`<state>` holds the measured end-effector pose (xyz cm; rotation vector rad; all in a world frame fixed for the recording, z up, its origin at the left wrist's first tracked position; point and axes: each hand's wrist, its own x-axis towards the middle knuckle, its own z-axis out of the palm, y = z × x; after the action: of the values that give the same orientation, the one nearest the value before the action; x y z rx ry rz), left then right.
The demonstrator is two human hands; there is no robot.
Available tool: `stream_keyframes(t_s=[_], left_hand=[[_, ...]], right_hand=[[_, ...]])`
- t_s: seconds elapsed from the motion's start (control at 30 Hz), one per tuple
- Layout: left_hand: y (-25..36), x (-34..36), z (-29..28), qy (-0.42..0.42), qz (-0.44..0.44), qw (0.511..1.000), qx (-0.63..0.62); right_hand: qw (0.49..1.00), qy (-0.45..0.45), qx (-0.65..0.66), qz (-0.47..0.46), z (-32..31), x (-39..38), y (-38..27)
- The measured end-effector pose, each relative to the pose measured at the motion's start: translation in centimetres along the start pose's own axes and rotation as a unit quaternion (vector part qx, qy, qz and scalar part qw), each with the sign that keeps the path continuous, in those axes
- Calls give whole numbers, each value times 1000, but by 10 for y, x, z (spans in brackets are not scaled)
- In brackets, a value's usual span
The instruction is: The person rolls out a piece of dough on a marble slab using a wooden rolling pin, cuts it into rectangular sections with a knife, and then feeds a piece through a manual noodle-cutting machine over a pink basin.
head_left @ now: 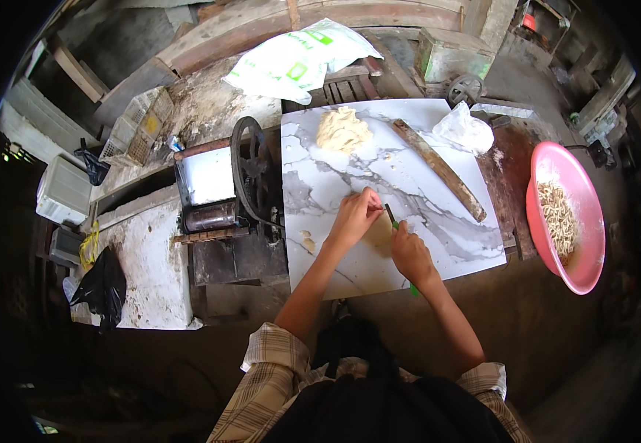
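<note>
My right hand (413, 255) is wrapped round the green handle of a knife (390, 215), whose dark blade points away from me, up and to the left. Close against the blade, my left hand (359, 215) has its fingers pinched; what they hold, if anything, is too small to make out. Both hands are above a white and grey marble-patterned board (453, 249). Beneath them lies a tan patch that I cannot identify. A lump of pale dough (343, 130) rests at the far side of the board, and small dough scraps (308, 242) lie left of my left wrist.
A long wooden stick (440, 170) slants across the board beside a white plastic bag (464, 129). On the right stands a pink basin (588, 214) holding pale strips. A roller machine with a large wheel (252, 162) borders the board's left edge. Behind lies a white-green sack (302, 59).
</note>
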<state>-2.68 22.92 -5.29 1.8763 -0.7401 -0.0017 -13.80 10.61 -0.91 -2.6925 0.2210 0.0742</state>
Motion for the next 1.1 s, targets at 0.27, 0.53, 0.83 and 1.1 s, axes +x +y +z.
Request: stream_keyframes(t_s=[0.27, 0.53, 0.83, 1.1], left_hand=[[1, 3, 3, 13, 7, 999, 45], [-10, 4, 8, 28, 11, 1000, 2], [-9, 3, 8, 8, 2, 1000, 23], [4, -3, 3, -45, 28, 981, 188]], right_hand=[[998, -36, -42, 28, 4, 3, -9], [996, -13, -69, 57, 26, -7, -11], [996, -4, -25, 88, 26, -43, -8], [996, -39, -9, 77, 6, -99, -4]])
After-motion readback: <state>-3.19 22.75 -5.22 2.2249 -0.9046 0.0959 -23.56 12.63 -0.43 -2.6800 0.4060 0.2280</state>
